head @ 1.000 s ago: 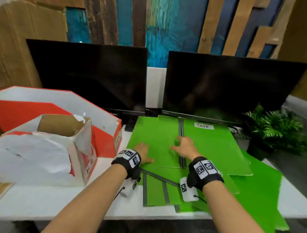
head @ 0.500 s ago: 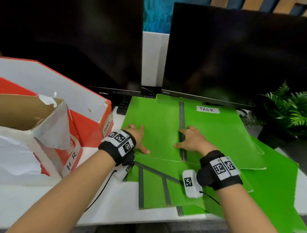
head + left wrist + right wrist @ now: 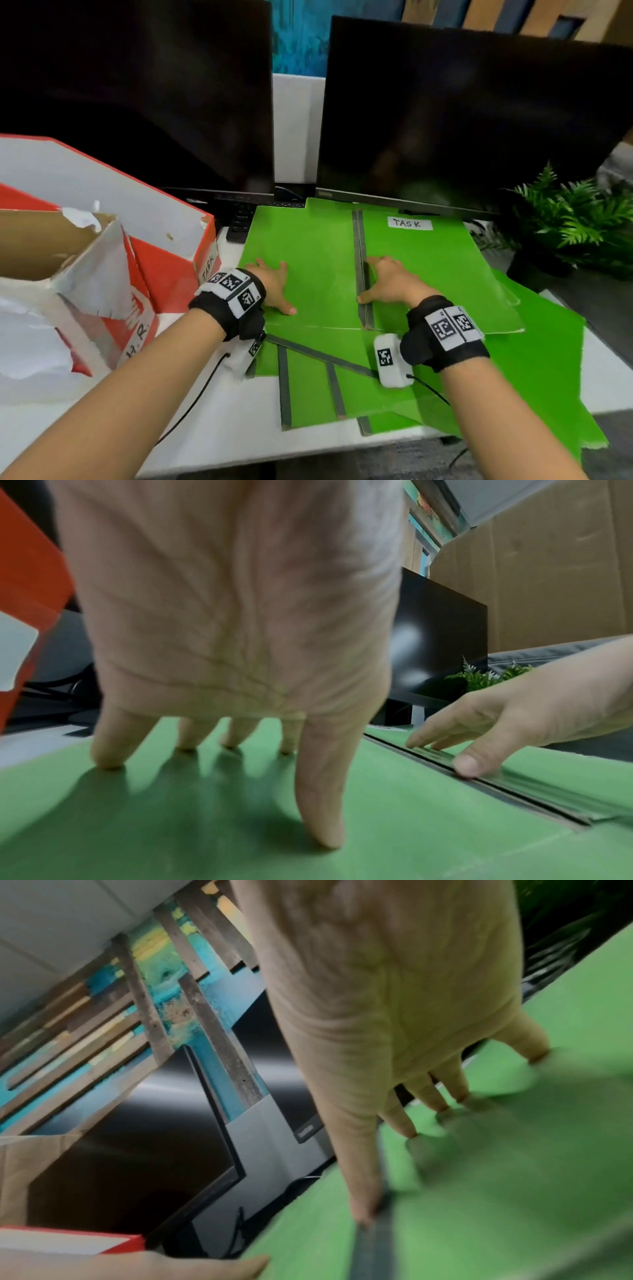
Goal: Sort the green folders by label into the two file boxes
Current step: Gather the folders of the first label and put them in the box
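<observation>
An open green folder (image 3: pixel 318 260) lies flat on top of a pile, its grey spine (image 3: pixel 359 260) running down the middle and a white "TASK" label (image 3: pixel 407 223) on its right half. My left hand (image 3: pixel 274 284) presses spread fingertips (image 3: pixel 109 761) on the left half. The thumb (image 3: pixel 467 767) and fingers of my right hand (image 3: pixel 383 281) rest along the spine and the right half. At the left stand two file boxes: a red and white box marked TASK (image 3: pixel 171 246) and, nearer, a torn box marked H.R. (image 3: pixel 102 308).
Several more green folders (image 3: pixel 534 359) lie fanned under the top one, reaching the white table's front edge (image 3: pixel 239 445). Two black monitors (image 3: pixel 462 120) stand close behind, with a keyboard (image 3: pixel 239 222) between them. A fern plant (image 3: pixel 575 222) stands at the right.
The head view has dropped lower and closer to the table. Both hands have stayed on the open folder; the left has slid a little further onto its left half.
</observation>
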A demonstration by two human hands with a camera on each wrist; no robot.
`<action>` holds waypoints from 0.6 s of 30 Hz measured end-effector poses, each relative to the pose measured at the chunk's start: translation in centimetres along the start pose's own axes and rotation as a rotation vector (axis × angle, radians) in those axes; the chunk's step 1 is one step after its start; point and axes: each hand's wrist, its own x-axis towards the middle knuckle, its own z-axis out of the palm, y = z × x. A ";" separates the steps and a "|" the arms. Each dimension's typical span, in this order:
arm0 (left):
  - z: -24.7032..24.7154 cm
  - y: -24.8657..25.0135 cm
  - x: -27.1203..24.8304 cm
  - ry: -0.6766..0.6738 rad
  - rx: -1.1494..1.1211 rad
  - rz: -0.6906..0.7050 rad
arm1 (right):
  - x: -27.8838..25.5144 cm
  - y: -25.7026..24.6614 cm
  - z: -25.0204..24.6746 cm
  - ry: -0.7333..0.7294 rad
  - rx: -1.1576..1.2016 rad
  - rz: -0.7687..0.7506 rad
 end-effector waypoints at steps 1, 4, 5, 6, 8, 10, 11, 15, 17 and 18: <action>0.0 0.1 -0.4 0.002 -0.007 0.048 | -0.2 0.3 0.1 -0.003 0.013 0.017; 0.4 0.5 -1.1 0.038 -0.043 0.201 | -1.0 2.3 0.2 0.014 0.010 0.112; 0.5 0.6 -1.2 0.047 -0.063 0.237 | -1.3 3.2 0.1 0.028 0.014 0.155; 0.6 0.8 -1.3 0.052 -0.088 0.257 | -1.6 4.4 0.0 0.043 0.024 0.201; 0.7 1.5 -1.3 0.057 -0.114 0.259 | -2.2 6.9 -0.2 0.083 0.057 0.293; 0.8 2.6 -1.3 0.063 -0.101 0.244 | -3.1 9.3 -0.1 0.124 0.104 0.380; 0.9 3.3 -1.5 0.068 -0.089 0.243 | -3.6 10.2 -0.1 0.142 0.124 0.417; 0.9 6.3 -1.6 0.126 -0.059 0.308 | -4.9 11.9 0.2 0.200 0.149 0.467; 1.1 8.1 -1.5 0.170 -0.024 0.328 | -5.2 12.0 0.1 0.222 0.125 0.490; 1.3 8.9 -1.4 0.194 -0.003 0.334 | -5.4 12.0 0.0 0.235 0.109 0.507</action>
